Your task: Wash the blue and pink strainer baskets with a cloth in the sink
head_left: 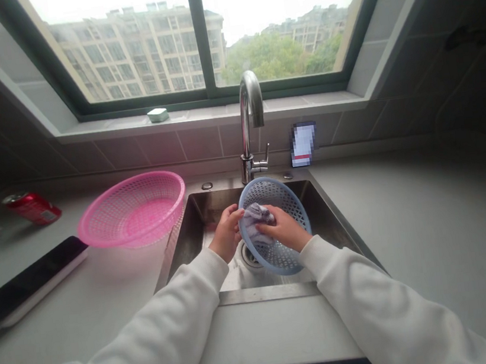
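Over the sink (229, 282) a blue plastic colander (293, 205) is held tilted, its perforated inside facing me. My left hand (228, 231) grips its left rim, thumb on top and fingers behind. A crumpled grey-and-white cloth (254, 219) is bunched in my right hand (287, 227), pressed against the inner left side of the colander. The right hand's fingertips are partly hidden by the cloth. Below the colander's left edge the drain (249, 257) shows in part.
A chrome faucet (245, 128) rises behind the sink. On the left counter are a pink basket (139, 210), a red can (34, 208) lying on its side and a long black-topped box (32, 281). A blurred phone-like object (303, 144) leans on the tiles. A pale green box (158, 115) sits on the sill.
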{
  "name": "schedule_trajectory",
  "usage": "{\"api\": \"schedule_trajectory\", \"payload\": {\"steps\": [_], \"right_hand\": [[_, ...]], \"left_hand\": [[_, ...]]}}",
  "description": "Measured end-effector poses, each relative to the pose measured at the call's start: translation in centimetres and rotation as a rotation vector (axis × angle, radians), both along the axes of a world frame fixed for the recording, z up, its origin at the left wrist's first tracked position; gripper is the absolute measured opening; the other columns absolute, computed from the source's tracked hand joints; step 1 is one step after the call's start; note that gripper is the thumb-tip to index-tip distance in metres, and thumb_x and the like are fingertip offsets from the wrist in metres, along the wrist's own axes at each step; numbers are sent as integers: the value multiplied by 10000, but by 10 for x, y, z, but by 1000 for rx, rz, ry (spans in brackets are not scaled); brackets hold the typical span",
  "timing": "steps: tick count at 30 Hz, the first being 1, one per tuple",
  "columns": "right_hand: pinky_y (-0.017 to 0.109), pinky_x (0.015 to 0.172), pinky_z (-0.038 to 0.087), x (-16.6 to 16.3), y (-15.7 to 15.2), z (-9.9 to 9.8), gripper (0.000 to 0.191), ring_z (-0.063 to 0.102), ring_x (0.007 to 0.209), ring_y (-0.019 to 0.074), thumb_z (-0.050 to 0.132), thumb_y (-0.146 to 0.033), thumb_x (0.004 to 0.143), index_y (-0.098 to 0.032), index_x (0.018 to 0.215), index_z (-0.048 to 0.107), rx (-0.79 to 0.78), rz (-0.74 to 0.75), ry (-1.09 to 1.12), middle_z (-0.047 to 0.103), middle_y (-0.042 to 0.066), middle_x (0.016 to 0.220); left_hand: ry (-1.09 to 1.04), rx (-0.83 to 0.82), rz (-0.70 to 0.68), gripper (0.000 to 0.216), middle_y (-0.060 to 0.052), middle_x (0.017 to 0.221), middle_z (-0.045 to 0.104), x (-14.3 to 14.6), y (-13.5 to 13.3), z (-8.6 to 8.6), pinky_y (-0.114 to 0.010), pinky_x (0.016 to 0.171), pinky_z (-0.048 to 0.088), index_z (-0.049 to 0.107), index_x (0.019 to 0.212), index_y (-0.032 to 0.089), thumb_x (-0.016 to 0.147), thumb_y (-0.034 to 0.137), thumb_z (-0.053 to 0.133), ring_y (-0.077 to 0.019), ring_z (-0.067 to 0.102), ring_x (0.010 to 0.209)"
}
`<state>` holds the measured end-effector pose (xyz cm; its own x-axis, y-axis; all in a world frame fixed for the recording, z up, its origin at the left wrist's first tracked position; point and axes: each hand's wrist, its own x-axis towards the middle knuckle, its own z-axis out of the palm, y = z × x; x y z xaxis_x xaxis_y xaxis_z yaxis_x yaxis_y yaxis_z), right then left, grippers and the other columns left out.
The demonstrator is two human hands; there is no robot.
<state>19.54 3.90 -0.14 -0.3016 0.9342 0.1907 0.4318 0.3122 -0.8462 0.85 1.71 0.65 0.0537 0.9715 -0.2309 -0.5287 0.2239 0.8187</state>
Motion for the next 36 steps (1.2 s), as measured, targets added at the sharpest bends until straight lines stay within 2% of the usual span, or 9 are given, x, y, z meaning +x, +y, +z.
{"api": "schedule_trajectory", "payload": {"steps": [4, 8, 12, 16, 21, 25, 28, 32, 36], "right_hand": [[439, 1001, 486, 4, 5, -4, 394, 654, 1035, 277, 752, -164, 718, -217, 1109, 746, 15, -26, -38, 743, 69, 1066], [453, 961, 501, 20, 17, -8, 324, 654, 965, 286, 734, -109, 658, -236, 950, 791, 37, -162, -50, 740, 64, 943], [487, 953, 513, 33, 26, -8, 294, 672, 924, 281, 750, -248, 699, -216, 991, 752, 29, -323, 131, 743, 62, 969], [481, 970, 535, 28, 26, -7, 467, 683, 955, 266, 824, -415, 671, -215, 1067, 678, -2, -409, 476, 744, 52, 1023], [441, 902, 602, 14, 19, -1, 553, 703, 1005, 252, 891, -401, 623, -259, 1092, 635, -173, -360, 849, 747, 25, 1077], [429, 891, 625, 9, 13, 7, 552, 705, 1046, 250, 922, -372, 611, -279, 1077, 641, -258, -306, 998, 750, 5, 1091], [451, 899, 629, 8, 8, 12, 557, 709, 1074, 272, 922, -389, 626, -285, 1097, 644, -337, -246, 1007, 755, 13, 1124], [436, 881, 625, 4, -1, 13, 593, 720, 1063, 282, 927, -403, 629, -286, 1134, 640, -429, -103, 908, 761, 18, 1126], [449, 920, 607, 1, -5, 14, 562, 720, 1066, 285, 918, -401, 640, -284, 1112, 637, -420, -41, 829, 761, 10, 1098]], "left_hand": [[39, 36, 16, 553, -51, 1008, 724, 0, -1, 3, -284, 730, 521, 608, 1247, 201, 757, 353, 814, -211, 692, 905], [42, 80, 32, 516, -58, 1087, 732, -5, -3, 7, -339, 808, 543, 619, 1230, 212, 788, 433, 767, -255, 698, 1009], [52, 130, 30, 580, -84, 1143, 733, -7, -4, 7, -393, 858, 544, 611, 1260, 208, 778, 487, 771, -293, 694, 1061], [105, 139, 0, 655, -108, 1161, 734, -7, -4, 4, -398, 849, 529, 604, 1310, 199, 753, 471, 818, -305, 701, 1052], [152, 200, -61, 696, -111, 1074, 749, -7, -1, 2, -421, 919, 517, 640, 1250, 156, 676, 452, 898, -297, 706, 1002], [228, 249, -76, 737, -117, 1101, 737, -5, 0, -1, -455, 994, 490, 618, 1258, 165, 641, 404, 942, -304, 690, 1052], [260, 292, -49, 802, -132, 1197, 704, -3, 1, -4, -473, 1039, 475, 592, 1274, 181, 595, 374, 973, -323, 666, 1128], [257, 354, -26, 851, -143, 1297, 650, -2, 1, -4, -490, 1075, 459, 558, 1316, 200, 600, 394, 974, -336, 638, 1195], [275, 416, 12, 875, -150, 1323, 634, -2, 0, -2, -503, 1111, 440, 557, 1345, 202, 606, 412, 976, -352, 606, 1246]]}}
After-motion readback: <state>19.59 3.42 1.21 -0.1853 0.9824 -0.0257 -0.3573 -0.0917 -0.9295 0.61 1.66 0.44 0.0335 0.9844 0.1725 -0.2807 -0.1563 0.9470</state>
